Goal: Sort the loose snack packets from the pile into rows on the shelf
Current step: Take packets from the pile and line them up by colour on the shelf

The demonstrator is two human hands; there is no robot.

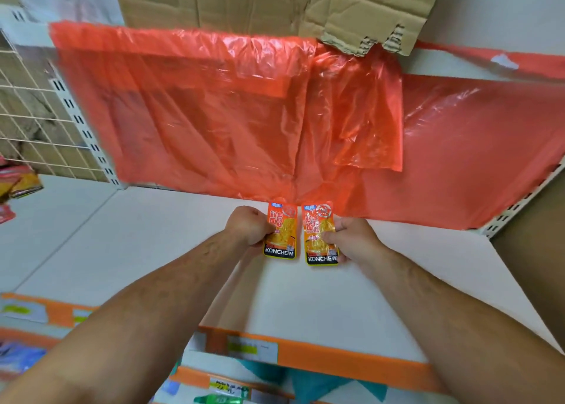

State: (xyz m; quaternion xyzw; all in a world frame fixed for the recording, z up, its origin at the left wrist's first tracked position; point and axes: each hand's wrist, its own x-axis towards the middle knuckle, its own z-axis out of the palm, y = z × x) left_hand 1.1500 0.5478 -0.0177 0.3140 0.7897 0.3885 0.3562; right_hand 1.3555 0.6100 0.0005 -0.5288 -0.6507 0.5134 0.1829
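My left hand (249, 226) pinches a flat orange foil snack packet (282, 234) and my right hand (351, 240) pinches its twin packet (319, 235), near the white shelf's (137, 250) back edge. They look light, limp and slick, so side edges grip best.

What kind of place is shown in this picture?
Probably a shop: a white metal shelf, its orange price-label strip, a slotted white upright, and an orange KONCHEW snack packet in each hand.

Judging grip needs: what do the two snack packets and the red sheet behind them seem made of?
Left packet and right packet: probably glossy printed plastic film; the print shines. Red sheet: thin translucent plastic, judging by wrinkles, glare and shapes showing through.
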